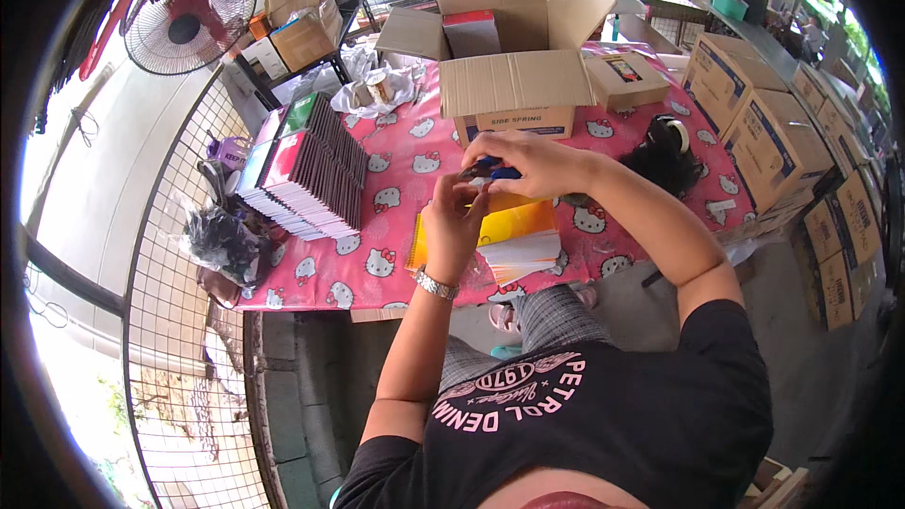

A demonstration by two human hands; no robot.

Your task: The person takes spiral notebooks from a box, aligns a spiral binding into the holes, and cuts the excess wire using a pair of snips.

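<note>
My right hand [537, 165] is closed around a small blue-handled tool [506, 172] with a dark part; its exact kind is mostly hidden by my fingers. Close against it, my left hand [454, 217] pinches its fingertips together, and what lies between them is too small to make out. Both hands are just above a stack of notebooks [523, 222] with yellow covers and white page edges, near the table's front edge. A yellow spiral-bound edge shows beside my left wrist, which wears a metal watch [436, 284].
Neat stacks of spiral notebooks [316, 170] stand on the pink patterned tablecloth [401, 165] at left. Behind my hands sits an open carton [514, 85]. A tape roll [677, 135] lies on a black bundle [660, 162] at right. More cartons [768, 146] are stacked beyond.
</note>
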